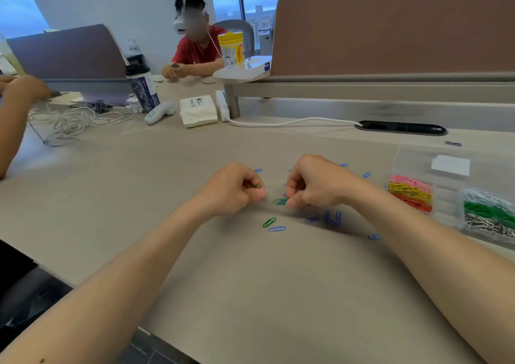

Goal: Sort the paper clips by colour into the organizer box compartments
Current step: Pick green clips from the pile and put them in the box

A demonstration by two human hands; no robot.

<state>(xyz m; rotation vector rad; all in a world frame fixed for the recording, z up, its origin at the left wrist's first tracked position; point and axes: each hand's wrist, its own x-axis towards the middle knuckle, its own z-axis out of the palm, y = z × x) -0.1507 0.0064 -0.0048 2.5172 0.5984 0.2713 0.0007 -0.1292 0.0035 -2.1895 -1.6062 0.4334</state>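
The wide beige counter (250,294) looks like smooth, matt laminate. The small coloured coated-wire paper clips (269,222) near its middle have a slight sheen. At its right edge, the clear rectangular plastic organizer box (409,160) is glossy and see-through, with a matt white paper label (450,165). Along the far edge, the brown upright divider panel (390,29) looks like matt, felt-like cloth.

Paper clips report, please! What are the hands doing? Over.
Left hand pinches one green wire paper clip. Right hand pinches green clips. Blue wire clips lie loose. Clear plastic organizer box unblocked.
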